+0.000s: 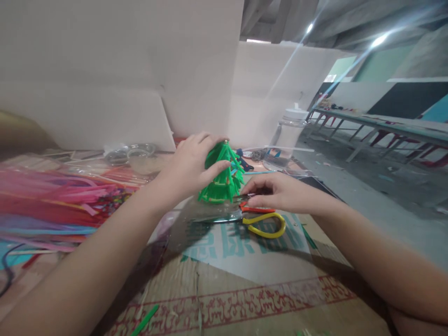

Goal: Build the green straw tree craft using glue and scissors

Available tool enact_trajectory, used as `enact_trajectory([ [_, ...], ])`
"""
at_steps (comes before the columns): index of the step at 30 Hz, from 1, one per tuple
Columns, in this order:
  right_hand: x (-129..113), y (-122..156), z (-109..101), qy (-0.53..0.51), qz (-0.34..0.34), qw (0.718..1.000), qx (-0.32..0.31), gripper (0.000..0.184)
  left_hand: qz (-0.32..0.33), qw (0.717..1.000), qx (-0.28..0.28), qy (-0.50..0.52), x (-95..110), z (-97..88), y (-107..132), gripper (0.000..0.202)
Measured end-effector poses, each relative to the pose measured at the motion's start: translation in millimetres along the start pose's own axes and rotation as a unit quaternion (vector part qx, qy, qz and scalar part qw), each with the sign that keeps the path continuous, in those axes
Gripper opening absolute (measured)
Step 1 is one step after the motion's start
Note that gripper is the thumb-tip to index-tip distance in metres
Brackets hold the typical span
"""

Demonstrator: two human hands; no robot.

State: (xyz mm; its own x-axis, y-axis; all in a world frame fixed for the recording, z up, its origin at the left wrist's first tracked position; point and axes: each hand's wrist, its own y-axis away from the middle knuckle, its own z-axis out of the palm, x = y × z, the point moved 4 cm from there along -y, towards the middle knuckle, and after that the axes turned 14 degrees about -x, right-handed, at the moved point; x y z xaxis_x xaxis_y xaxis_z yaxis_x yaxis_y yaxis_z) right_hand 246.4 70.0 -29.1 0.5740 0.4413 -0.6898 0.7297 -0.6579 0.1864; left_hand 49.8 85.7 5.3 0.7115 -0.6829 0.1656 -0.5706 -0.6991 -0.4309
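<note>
Left hand point(191, 168) grips green tree point(224, 175); right hand point(278, 192) rests by its base, above scissors point(261, 219).

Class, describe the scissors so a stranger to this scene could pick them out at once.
Find the cardboard sheet with teal lettering. Just beyond the lettering, beside the green tree in the left hand, lie the scissors, the right hand touching them. Only they have a big yellow loop handle.
</note>
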Motion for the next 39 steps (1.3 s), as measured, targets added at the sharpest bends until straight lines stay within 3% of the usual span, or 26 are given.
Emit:
enact_trajectory([
  [3, 4, 9, -12, 0.1, 0.015, 0.994, -0.034, 0.029, 0.023, 0.998, -0.005, 0.051, -11, 1.9, -3, 0.039],
  [7, 34, 7, -31, 0.228, 0.104, 0.967, 0.043, 0.027, 0.02, 0.995, -0.001, 0.093, -21, 5.4, -4, 0.044],
  [12, 69, -6, -37, 0.203, 0.147, 0.967, 0.039, 0.038, 0.003, 0.995, -0.01, 0.101, -22, 6.5, -3, 0.05],
  [16, 73, -7, -40, 0.227, 0.165, 0.956, 0.082, 0.037, -0.011, 0.995, 0.003, 0.096, -21, 3.9, -2, 0.05],
  [24, 91, -10, -47, 0.225, 0.189, 0.948, 0.125, 0.043, -0.013, 0.999, -0.027, 0.029, -23, 7.9, -3, 0.072],
  [33, 83, -11, -46, 0.209, 0.156, 0.955, 0.143, 0.031, -0.011, 0.999, -0.031, 0.033, -28, 9.7, -4, 0.061],
  [39, 48, -2, -45, 0.235, 0.102, 0.937, 0.24, 0.027, -0.013, 0.998, -0.013, 0.052, -26, 5.4, -3, 0.051],
])
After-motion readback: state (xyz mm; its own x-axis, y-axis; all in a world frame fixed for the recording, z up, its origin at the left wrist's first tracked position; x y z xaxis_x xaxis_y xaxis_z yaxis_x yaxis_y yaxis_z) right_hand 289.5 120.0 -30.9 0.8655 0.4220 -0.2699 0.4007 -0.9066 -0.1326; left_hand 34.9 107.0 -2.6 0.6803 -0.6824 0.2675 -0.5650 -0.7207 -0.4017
